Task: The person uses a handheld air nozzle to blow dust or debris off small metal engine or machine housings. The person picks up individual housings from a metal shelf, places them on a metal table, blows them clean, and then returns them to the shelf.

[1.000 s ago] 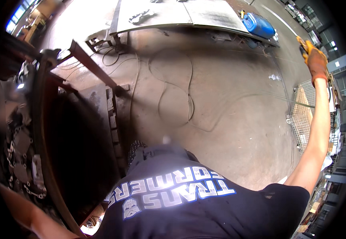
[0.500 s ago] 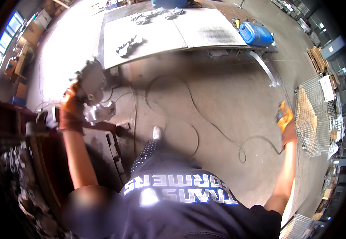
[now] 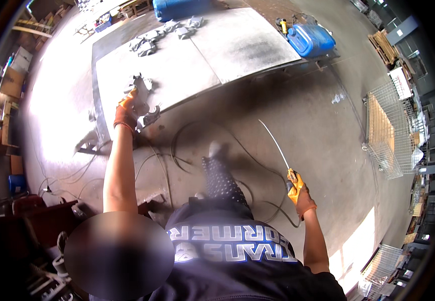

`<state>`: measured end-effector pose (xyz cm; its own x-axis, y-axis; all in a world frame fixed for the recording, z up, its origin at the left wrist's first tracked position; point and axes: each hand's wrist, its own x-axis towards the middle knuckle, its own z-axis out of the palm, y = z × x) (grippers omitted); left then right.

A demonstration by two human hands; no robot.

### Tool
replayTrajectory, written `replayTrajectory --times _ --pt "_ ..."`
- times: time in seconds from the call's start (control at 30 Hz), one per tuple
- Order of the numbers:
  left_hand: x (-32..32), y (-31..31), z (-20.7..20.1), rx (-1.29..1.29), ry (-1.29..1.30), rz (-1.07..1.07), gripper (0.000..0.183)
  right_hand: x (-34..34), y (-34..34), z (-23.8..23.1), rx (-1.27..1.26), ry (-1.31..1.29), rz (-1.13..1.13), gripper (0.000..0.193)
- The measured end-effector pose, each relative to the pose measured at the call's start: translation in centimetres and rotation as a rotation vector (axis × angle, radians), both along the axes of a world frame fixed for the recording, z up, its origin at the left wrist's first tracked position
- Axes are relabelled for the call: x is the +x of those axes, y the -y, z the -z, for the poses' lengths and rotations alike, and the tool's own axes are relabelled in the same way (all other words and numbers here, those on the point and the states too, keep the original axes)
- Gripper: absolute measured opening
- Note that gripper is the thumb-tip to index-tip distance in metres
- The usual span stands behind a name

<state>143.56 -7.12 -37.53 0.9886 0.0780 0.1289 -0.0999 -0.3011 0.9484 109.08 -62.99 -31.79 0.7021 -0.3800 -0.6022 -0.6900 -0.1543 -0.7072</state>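
My left hand (image 3: 126,109), in an orange and brown work glove, is closed on a grey metal casting (image 3: 141,106) at the near left part of the white-topped table (image 3: 250,47). Part of the casting is behind the glove, and I cannot tell whether it touches the tabletop. Another small grey piece lies close by it. Low on the right, my right hand (image 3: 299,189), gloved alike, grips an air blow gun (image 3: 276,144) by its handle. Its long thin nozzle points forward and left, over the floor. A dark hose (image 3: 282,215) trails from it.
Several grey castings (image 3: 149,42) lie farther back on the table. A blue jerrycan (image 3: 311,40) sits at its right end, and a blue container (image 3: 180,9) at the back. Hoses (image 3: 169,175) loop across the floor. A wire cage (image 3: 390,130) stands at right, dark red metalwork (image 3: 47,220) at lower left.
The casting in my left hand has moved right and forward to the table. My right hand has come in leftward and lower with the blow gun. My view has shifted, and my feet have moved.
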Motion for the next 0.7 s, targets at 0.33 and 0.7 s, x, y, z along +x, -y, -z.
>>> replayTrajectory --times 0.33,0.7 --pt "25.1 5.2 12.0 -0.744 -0.400 -0.581 0.029 17.0 0.0 5.0 -0.352 0.194 -0.418 0.037" --pt "42.2 15.8 22.9 -0.665 -0.342 -0.607 0.027 27.8 -2.0 3.4 -0.016 0.027 -0.303 0.043"
